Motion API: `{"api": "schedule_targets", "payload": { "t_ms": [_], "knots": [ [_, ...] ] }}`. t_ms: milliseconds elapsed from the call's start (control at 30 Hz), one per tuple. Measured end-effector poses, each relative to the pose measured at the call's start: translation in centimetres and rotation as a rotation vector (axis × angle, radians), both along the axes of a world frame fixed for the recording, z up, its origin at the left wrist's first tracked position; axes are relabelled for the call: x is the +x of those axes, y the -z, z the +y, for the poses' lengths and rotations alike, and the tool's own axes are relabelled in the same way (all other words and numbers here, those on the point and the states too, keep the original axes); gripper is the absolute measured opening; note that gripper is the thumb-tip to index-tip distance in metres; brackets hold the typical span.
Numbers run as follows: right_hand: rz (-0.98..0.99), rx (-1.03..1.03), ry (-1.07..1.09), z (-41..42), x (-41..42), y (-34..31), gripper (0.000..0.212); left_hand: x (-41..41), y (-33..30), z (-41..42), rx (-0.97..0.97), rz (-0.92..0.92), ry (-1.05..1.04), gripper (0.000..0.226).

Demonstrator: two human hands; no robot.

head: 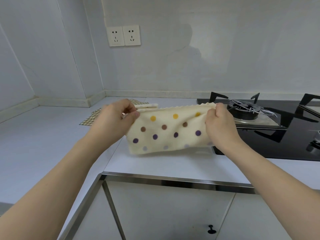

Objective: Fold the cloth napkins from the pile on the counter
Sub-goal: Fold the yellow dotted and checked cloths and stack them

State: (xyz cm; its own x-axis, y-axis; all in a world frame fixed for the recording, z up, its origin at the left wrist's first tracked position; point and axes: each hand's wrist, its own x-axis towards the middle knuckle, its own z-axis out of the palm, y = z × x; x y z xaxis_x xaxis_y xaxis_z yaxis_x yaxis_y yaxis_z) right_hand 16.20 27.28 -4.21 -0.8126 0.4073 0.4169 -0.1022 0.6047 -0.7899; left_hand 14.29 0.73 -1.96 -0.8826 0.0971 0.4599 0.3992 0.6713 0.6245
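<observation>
Polka-dot napkin (168,131) hangs above the counter (52,144), its top corners pinched by left hand (115,116) and right hand (219,123); it looks folded double.

Two hands hold a dotted napkin up over the surface.

The left hand (115,116) and the right hand (219,123) each pinch one upper corner of the cream dotted napkin (166,132), which hangs folded double above the white surface (43,144). A checked napkin (91,116) lies behind the left hand, toward the back corner. The black stove (277,129) is set at the right side.
</observation>
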Motion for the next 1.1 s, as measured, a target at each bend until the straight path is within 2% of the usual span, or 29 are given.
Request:
{"api": "schedule_targets", "payload": {
  "t_ms": [233, 367, 500, 667, 833, 1000, 1100],
  "knots": [
    [-0.334, 0.412, -0.036, 0.7, 0.1, 0.2, 0.003, -0.3, 0.3, 0.1, 0.027, -0.111, -0.019, 0.014],
    [-0.457, 0.561, -0.092, 0.4, -0.4, 0.9, 0.028, -1.0, 1.7, 0.0, -0.023, -0.141, -0.041, 0.009],
    [-0.468, 0.69, -0.074, -0.6, -1.9, 1.6, 0.029, -1.8, 3.8, -0.7, -0.038, -0.164, -0.066, 0.006],
    [-0.476, 0.843, -0.06, -1.6, -4.8, 2.7, 0.044, -2.3, 6.4, -0.7, -0.201, -0.112, -0.063, 0.01],
    [-0.514, 0.87, -0.097, -1.4, -6.1, 3.9, 0.048, -2.4, 6.4, -0.3, -0.473, -0.004, -0.04, 0.035],
    [-0.523, 0.901, -0.132, -1.3, -6.6, 4.1, 0.043, -1.3, 5.7, 2.6, -0.358, -0.062, 0.156, 0.035],
    [-0.533, 0.927, -0.144, -1.0, -6.6, 4.0, 0.04, -1.1, 6.4, 3.1, -0.406, -0.157, 0.233, 0.024]
  ]
}}
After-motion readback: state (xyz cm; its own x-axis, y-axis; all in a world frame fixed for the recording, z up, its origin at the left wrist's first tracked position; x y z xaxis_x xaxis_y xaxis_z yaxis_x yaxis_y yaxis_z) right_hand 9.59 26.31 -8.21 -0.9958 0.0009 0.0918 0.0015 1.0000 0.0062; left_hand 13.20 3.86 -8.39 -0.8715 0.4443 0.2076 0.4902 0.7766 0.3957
